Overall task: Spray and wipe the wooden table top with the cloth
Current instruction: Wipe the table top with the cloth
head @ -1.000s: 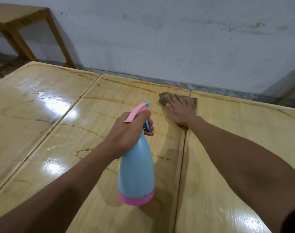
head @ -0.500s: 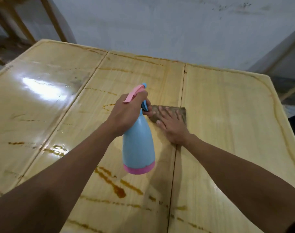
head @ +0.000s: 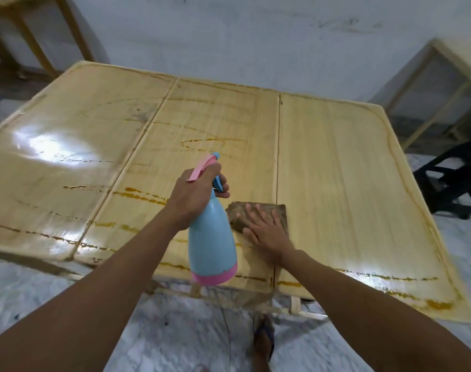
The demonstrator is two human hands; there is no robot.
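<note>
The wooden table top (head: 349, 170) is pale yellow, made of three panels, glossy and wet with brown streaks. My left hand (head: 194, 194) grips the neck of a light blue spray bottle (head: 211, 237) with a pink base and pink trigger, held upright above the middle panel. To its right, my right hand (head: 266, 232) lies flat with fingers spread on a brown cloth (head: 239, 213), pressing it on the middle panel near the seam with the right panel.
The table's near edge (head: 229, 285) is close to my body, with my foot in a sandal (head: 263, 336) on the marble floor below. A black chair (head: 454, 181) stands at the right. Wooden frames stand at the back left (head: 41, 36) and back right (head: 430, 89).
My right hand has dragged the cloth from the far edge of the middle panel toward me. The view has pulled back and the table's near edge now shows. The bottle stays in my left hand.
</note>
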